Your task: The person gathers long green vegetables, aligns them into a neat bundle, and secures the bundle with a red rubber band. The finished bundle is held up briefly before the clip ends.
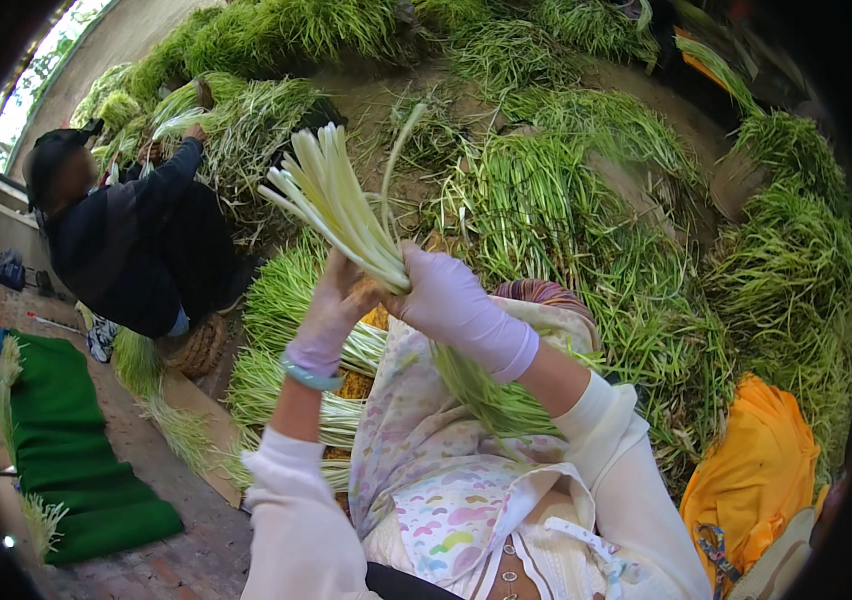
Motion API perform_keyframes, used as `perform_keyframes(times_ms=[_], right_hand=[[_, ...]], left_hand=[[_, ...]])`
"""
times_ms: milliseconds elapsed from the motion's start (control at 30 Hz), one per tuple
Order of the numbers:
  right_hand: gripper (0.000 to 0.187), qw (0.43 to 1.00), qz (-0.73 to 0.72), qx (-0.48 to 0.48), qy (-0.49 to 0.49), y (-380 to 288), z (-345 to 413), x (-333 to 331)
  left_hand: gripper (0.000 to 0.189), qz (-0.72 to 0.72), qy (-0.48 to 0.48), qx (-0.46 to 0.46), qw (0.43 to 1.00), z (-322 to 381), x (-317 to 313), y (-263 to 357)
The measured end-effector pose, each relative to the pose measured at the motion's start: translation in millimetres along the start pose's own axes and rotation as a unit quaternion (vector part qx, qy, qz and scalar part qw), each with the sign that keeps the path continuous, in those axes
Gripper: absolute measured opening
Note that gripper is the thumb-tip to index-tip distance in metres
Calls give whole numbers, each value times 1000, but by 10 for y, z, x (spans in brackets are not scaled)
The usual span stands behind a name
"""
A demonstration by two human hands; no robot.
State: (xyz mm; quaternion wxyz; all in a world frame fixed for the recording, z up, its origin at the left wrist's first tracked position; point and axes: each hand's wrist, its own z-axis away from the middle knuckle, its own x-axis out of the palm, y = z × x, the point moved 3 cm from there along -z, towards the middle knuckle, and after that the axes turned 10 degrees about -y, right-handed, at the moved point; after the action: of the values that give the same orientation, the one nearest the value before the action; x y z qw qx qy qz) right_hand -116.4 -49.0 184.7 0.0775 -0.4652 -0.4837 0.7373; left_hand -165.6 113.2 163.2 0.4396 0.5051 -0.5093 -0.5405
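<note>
My right hand, in a thin lilac glove, is closed around a bunch of chive-like stalks. The pale white stem ends fan out up and to the left, and one longer stalk stands apart. Green leaves of the bunch hang below my right forearm, over a patterned apron on my lap. My left hand, gloved too, grips the bunch from the left side; some of its fingers are hidden. Left of my lap lie tidy bundles with white stems.
Loose green stalks are heaped ahead and to the right. At the left a person in dark clothes sits handling similar stalks. A green cloth roll lies on the brick floor, with leaf tips sticking out. Orange cloth sits at my right.
</note>
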Motion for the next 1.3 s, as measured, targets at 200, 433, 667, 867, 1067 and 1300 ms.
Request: perform_keyframes(times_ms=[200,433,667,867,1067,1300], right_hand=[[60,999,2,-37,10,50,-79,119],[44,986,-164,0,-37,343,-136,-369],[52,962,77,-217,148,-314,-205,-596],[21,947,258,-179,67,-325,-444,-321],[16,956,-55,-227,179,-184,-444,-944],[30,891,-118,-130,418,592,91,-2539]], left_hand=[[54,221,27,25,975,-407,281,13],[31,369,86,45,924,-415,81,-189],[31,348,90,38,932,-408,194,-149],[21,341,70,6,938,-344,209,-98],[21,383,35,-26,923,-371,270,-81],[36,387,72,-27,919,-331,118,-174]])
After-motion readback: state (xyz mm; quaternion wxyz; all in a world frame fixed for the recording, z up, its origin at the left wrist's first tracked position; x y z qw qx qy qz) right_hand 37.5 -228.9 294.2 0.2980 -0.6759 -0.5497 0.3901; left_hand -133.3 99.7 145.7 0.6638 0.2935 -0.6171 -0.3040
